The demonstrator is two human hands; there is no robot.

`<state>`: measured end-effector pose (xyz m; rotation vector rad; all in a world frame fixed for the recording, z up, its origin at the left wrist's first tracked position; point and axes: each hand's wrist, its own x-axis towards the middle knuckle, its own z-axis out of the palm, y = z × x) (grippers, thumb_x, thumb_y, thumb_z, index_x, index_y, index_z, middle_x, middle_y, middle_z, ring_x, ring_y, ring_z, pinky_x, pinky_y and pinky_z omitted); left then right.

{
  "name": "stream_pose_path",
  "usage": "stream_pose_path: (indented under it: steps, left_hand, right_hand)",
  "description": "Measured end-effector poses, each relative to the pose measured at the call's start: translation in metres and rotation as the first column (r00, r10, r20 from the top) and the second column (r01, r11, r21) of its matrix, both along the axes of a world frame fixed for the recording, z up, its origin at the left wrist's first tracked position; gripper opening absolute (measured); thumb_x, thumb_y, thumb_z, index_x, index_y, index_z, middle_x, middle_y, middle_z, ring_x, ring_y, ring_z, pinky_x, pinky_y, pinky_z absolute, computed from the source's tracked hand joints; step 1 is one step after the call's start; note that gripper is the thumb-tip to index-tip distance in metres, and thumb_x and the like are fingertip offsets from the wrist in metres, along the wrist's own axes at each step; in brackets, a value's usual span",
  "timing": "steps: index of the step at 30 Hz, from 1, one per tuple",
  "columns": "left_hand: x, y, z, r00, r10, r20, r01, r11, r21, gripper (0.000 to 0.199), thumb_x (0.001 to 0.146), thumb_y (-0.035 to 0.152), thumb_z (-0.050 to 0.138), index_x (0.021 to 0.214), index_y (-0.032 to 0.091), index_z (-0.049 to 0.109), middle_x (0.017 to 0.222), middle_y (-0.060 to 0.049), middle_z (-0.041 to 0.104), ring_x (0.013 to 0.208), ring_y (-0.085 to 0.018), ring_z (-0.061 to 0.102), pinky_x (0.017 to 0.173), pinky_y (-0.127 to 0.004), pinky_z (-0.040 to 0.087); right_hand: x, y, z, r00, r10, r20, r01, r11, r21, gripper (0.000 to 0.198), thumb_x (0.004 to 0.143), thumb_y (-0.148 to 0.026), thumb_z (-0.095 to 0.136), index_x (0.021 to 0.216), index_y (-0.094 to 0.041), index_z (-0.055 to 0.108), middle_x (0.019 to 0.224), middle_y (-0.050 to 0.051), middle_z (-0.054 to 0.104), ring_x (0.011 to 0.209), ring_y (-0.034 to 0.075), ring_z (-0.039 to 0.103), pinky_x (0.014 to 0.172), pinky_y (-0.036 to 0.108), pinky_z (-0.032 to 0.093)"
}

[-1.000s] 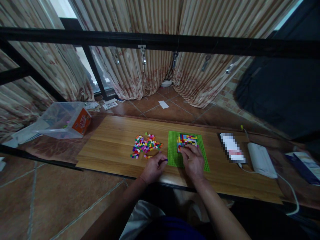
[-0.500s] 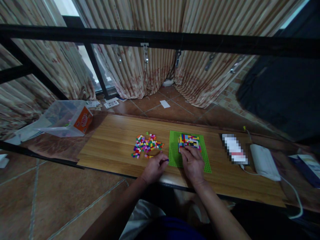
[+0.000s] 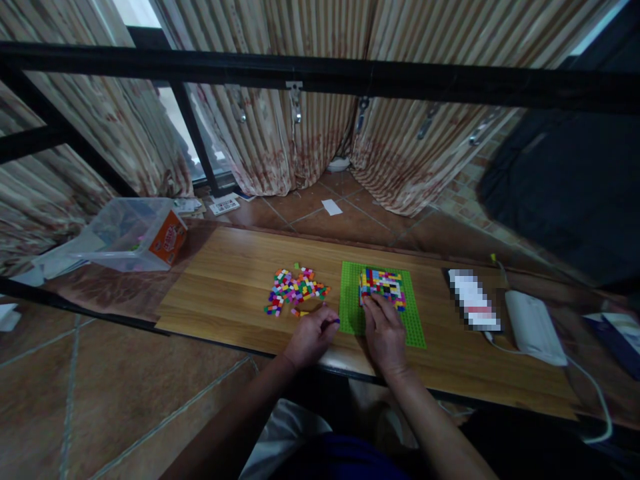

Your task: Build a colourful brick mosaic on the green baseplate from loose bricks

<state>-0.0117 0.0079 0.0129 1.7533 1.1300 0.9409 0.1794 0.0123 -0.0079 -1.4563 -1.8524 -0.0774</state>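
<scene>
At the near edge of the brick build [image 3: 380,281] on the green baseplate [image 3: 351,310], resting the right hand [image 3: 387,335], not clearly showing any grip, ideally pressing squarely, while pinching a purple piece [image 3: 337,321] in the left hand [image 3: 313,335].

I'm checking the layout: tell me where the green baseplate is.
In the head view, the green baseplate lies right of centre on the wooden tabletop, between the loose bricks and the phone.

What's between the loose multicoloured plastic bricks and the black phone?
In the head view: a green studded plastic baseplate bearing a multicoloured brick build, the right hand at its near edge.
</scene>
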Motion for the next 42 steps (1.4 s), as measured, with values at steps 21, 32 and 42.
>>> stream_pose_path:
  steps: [21, 32, 42]
  left_hand:
    - [0.002, -0.001, 0.002, 1.000, 0.013, 0.003, -0.013, 1.000, 0.000, 0.009, 0.084, 0.019, 0.050, 0.076, 0.018, 0.054, 0.069, 0.001, 0.057, 0.066, -0.012, 0.052, 0.068, -0.023, 0.041]
    - [0.000, -0.001, -0.002, 1.000, 0.012, 0.025, -0.012, 1.000, 0.023, 0.008, 0.086, 0.021, 0.051, 0.082, 0.017, 0.057, 0.070, 0.001, 0.057, 0.065, -0.012, 0.052, 0.064, -0.022, 0.041]
    - [-0.001, 0.002, -0.002, 0.999, -0.023, 0.031, 0.022, 0.999, 0.035, 0.015, 0.087, 0.017, 0.047, 0.091, 0.018, 0.062, 0.082, -0.003, 0.063, 0.078, -0.015, 0.060, 0.073, -0.024, 0.047]
  right_hand:
    - [0.001, 0.001, -0.011, 0.999, 0.027, 0.030, -0.028, 0.999, 0.031, 0.035, 0.095, -0.016, 0.037, 0.122, -0.018, 0.059, 0.124, 0.013, 0.059, 0.118, 0.022, 0.055, 0.097, 0.040, 0.049]
    - [-0.006, -0.010, 0.014, 0.991, -0.048, -0.122, 0.043, 0.998, -0.044, 0.036, 0.095, -0.025, 0.038, 0.124, -0.018, 0.058, 0.117, 0.013, 0.064, 0.110, 0.023, 0.059, 0.094, 0.042, 0.049]
    - [-0.046, -0.035, 0.024, 0.881, 0.043, -0.471, -0.200, 0.936, -0.288, 0.025, 0.090, -0.029, 0.050, 0.105, -0.021, 0.068, 0.100, 0.007, 0.069, 0.093, 0.020, 0.065, 0.086, 0.035, 0.050]
